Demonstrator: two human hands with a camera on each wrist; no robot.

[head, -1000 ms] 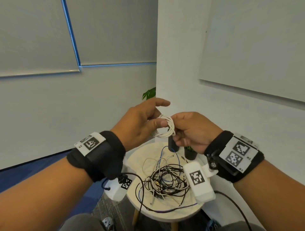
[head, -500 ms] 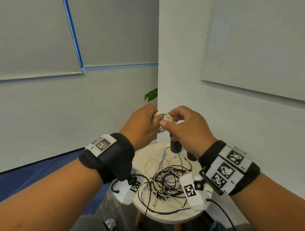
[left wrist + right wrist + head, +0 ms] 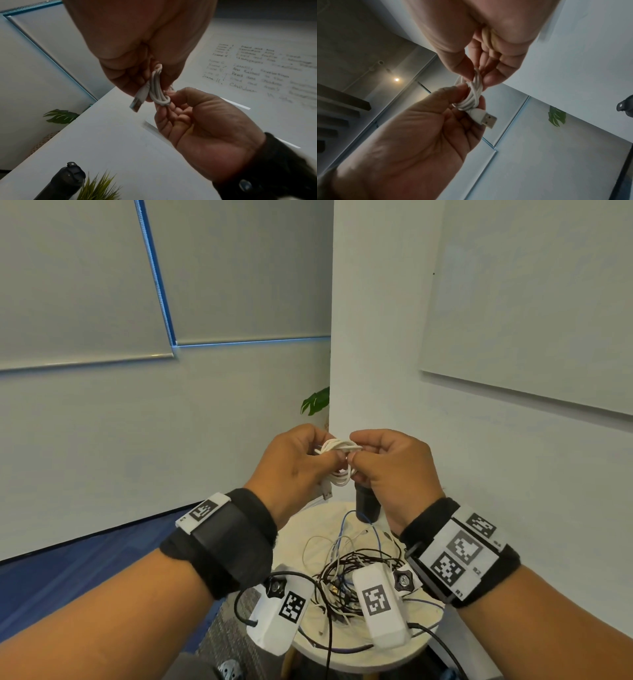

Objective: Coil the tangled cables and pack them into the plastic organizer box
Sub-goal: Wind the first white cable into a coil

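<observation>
**White cable coil held in both hands above the surface**

White cable coil [image 3: 339, 463] is a small bundle of several loops, raised in the air above the round surface [image 3: 421, 642] and between the two hands. A turn of the same cable crosses the loops near the middle of the bundle. Its USB plug [image 3: 485, 119] projects free from the lower end of the bundle.

On the surface below lies a tangle of black, white and blue cables [image 3: 346, 573], touching and overlapping one another. A dark cylindrical object [image 3: 367, 505] stands at the far edge, with a small green plant [image 3: 97, 189] just beside it. A whiteboard [image 3: 257, 70] with handwriting hangs on the wall to the right, and a leafy plant [image 3: 315, 402] shows past the wall corner. The organizer box cannot be identified in any view.

Left hand [image 3: 294, 467] grips one side of the bundle, fingers [image 3: 453, 94] curled round the loops. Right hand [image 3: 394, 470] pinches the opposite side between thumb and fingertips. Both wrists are raised, knuckles toward the head camera, and the hands are nearly touching.
</observation>
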